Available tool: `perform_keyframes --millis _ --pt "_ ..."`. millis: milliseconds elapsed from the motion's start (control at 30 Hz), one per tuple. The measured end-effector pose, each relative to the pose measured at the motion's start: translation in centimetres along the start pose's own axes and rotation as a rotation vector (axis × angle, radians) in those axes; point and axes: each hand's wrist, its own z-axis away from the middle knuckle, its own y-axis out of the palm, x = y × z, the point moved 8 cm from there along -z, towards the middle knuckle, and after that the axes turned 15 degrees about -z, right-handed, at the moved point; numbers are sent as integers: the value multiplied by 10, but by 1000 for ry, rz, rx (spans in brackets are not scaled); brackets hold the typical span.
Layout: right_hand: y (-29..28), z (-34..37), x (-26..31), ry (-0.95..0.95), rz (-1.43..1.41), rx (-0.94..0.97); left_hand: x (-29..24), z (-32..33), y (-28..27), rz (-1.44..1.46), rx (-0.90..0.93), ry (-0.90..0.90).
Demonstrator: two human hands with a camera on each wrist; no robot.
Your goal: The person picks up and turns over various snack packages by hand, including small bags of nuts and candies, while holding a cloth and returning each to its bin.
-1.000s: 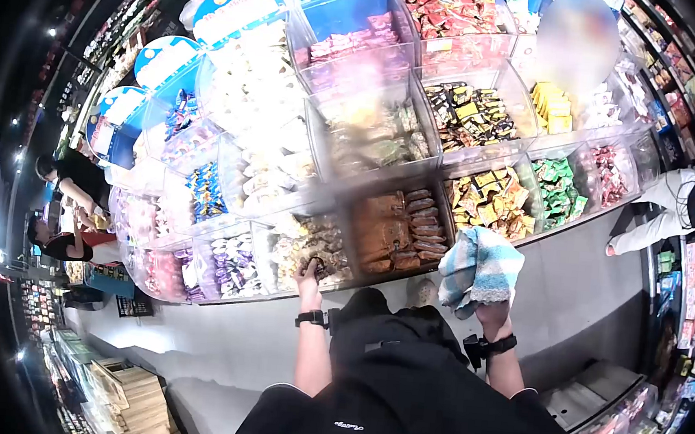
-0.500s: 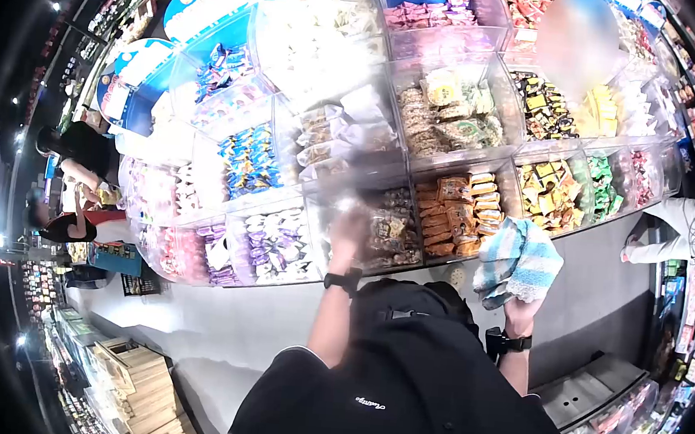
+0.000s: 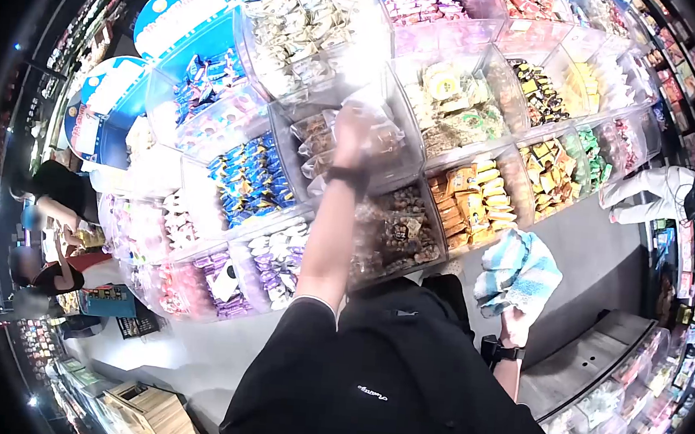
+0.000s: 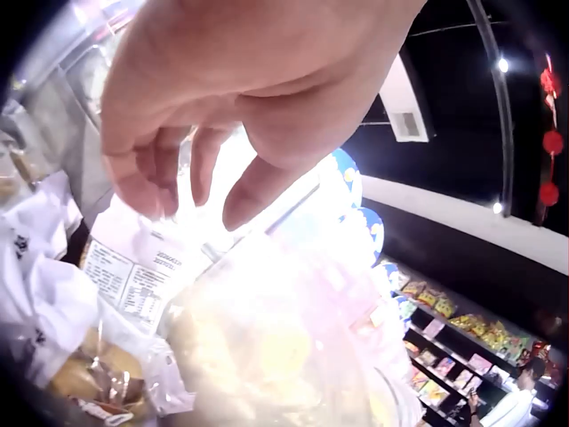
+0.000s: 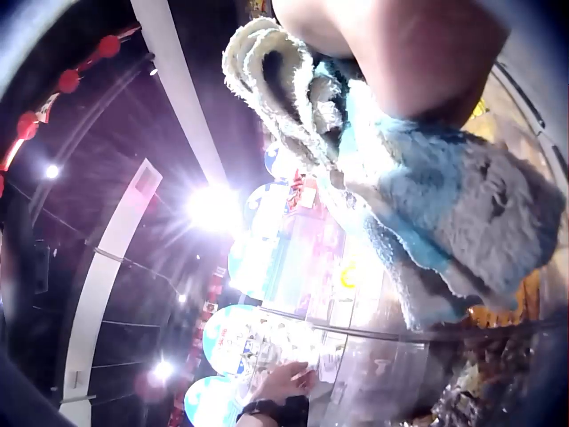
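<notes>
My left hand point(image 3: 353, 133) reaches into a clear bin point(image 3: 415, 137) of clear-wrapped brown snacks, in the row behind the front one. In the left wrist view its bent fingers point(image 4: 158, 182) and thumb come down over a clear packet with a printed white label point(image 4: 133, 267). Glare fills the gap between fingertips and thumb; I cannot tell whether they pinch the wrapper. My right hand point(image 3: 518, 323), held low outside the bins, grips a bunched towel point(image 3: 518, 273) with blue and white stripes. Its fluffy folds point(image 5: 467, 200) hang below that hand in the right wrist view.
Front bins hold dark-wrapped sweets point(image 3: 399, 236), orange packets point(image 3: 470, 198) and purple-white sweets point(image 3: 274, 272). Blue packets point(image 3: 253, 175) lie left of my arm. Blue-and-white signs point(image 3: 182, 18) stand at the back left. A person in pale trousers point(image 3: 651, 194) stands right; others are at the left edge.
My left hand has moved from the brown packets in the front bin up into the bin behind it. The right hand keeps the towel, and the view has shifted.
</notes>
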Motion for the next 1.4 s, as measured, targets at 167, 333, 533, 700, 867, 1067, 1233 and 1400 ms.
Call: perform_keyframes --millis 167,333,533,700,867,1067,1233,1400 --pt "-18 15 8 -46 8 -89 16 -37 0 -444 -216 153" --pt "-31 33 9 -73 10 -154 15 -49 14 -617 -58 167" --pt "-35 40 9 -105 1 -172 18 -51 33 -689 -105 438" --pt "-31 39 9 -120 -6 -152 7 -42 16 -413 -222 475" --pt "-26 33 8 -116 1 -128 -65 51 -97 -77 -282 232" --pt "-1 32 -3 -75 38 -45 -72 174 -86 1001 225 72" --pt "73 13 -19 -60 3 195 -79 233 -40 1047 387 -46" --pt "182 6 -26 -119 -21 432 -98 256 -9 905 582 -12"
